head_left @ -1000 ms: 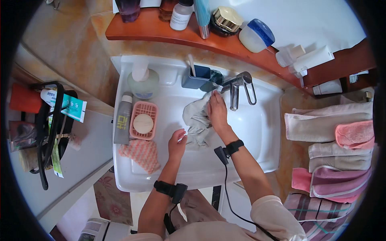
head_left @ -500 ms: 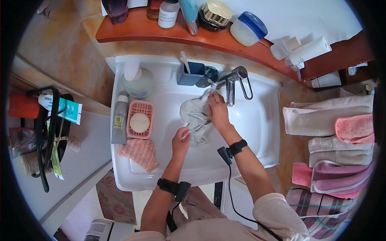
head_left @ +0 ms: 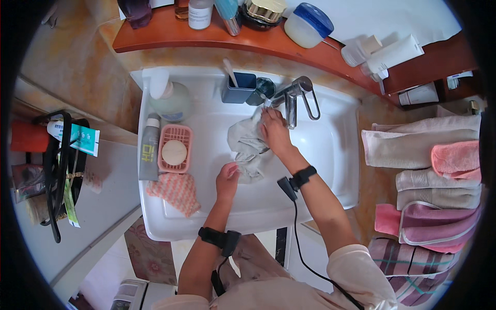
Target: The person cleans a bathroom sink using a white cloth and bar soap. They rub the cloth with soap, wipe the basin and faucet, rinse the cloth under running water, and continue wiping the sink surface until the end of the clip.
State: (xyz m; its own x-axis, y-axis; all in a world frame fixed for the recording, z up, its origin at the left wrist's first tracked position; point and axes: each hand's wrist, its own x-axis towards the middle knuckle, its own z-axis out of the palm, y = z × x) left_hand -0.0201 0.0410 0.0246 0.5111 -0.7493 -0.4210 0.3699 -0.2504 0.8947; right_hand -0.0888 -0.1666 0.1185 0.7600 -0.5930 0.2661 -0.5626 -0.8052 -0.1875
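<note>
A pale grey, crumpled cloth (head_left: 246, 137) lies bunched over the basin ledge of the white sink (head_left: 217, 222), beside the chrome faucet (head_left: 291, 109). My right hand (head_left: 276, 132) grips its upper right side just below the spout, fingers bent over the fabric. At the lower left end of the cloth is my left hand (head_left: 226, 182), its fingers curled in and closed on the edge; the fingertips are partly hidden. A strap with a small dark device sits on each of my wrists.
Along the sink's left side stand a pump bottle (head_left: 173, 102), a grey tube (head_left: 149, 147), a pink soap dish (head_left: 175, 164) with soap, and a checked cloth (head_left: 174, 194). A dark cup (head_left: 239, 89) with a toothbrush stands behind. Toiletries line the red-brown shelf (head_left: 170, 41); towels (head_left: 421, 142) hang right.
The whole view has shifted slightly, so the sink and shelf sit a little higher and further left. Both hands remain at the grey cloth in nearly the same places.
</note>
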